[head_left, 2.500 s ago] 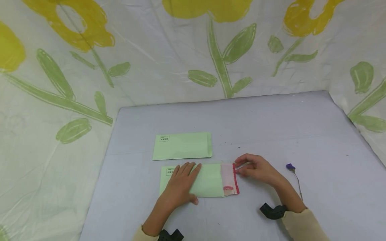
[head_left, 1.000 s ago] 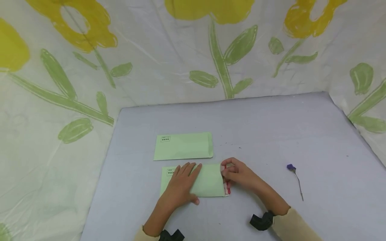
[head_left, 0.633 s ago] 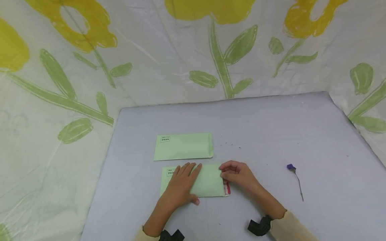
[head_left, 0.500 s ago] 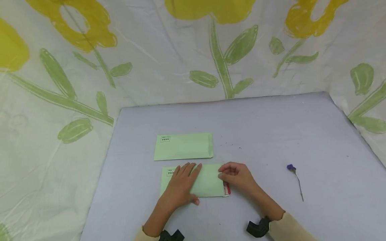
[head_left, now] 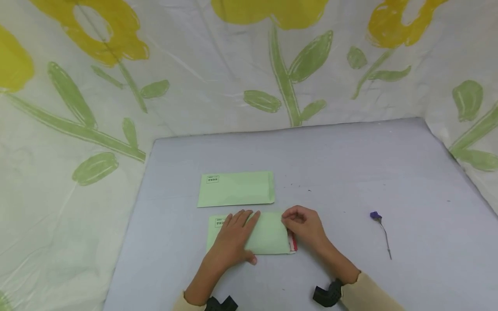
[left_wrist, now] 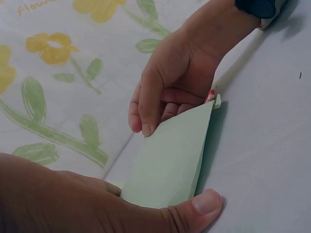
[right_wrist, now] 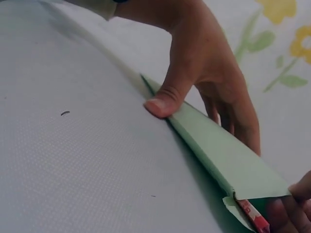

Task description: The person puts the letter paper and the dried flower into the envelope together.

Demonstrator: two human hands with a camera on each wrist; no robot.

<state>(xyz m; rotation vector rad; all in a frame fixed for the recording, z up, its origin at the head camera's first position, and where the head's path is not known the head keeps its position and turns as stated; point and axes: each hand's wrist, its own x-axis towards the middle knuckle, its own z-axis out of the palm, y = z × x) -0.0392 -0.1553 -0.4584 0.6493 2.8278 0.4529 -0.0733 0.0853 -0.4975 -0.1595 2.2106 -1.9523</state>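
Observation:
A pale green envelope [head_left: 268, 235] lies on the table, its opening facing right. My left hand [head_left: 231, 242] presses flat on it with spread fingers, the thumb at the near edge in the left wrist view. My right hand [head_left: 307, 226] pinches the far corner of the opening; in the left wrist view its thumb is on top and several fingers curl into the mouth. A red-edged paper piece [head_left: 293, 242] pokes slightly out of the opening; most of it is hidden inside. The right wrist view shows the envelope's mouth gaping, with a small flap [right_wrist: 237, 212] below the red edge.
Behind lies a second green envelope [head_left: 235, 189] with a small printed box at its corner. A dried purple flower [head_left: 376, 217] on a thin stem lies to the right. Dark specks dot the pale table [head_left: 350, 164], and a flower-painted sheet [head_left: 206, 65] hangs around it.
The right hand has moved left, and the red-edged paper has slid deeper into the envelope. The right fingers have shifted from the paper to the envelope's opening. The left hand has stayed put.

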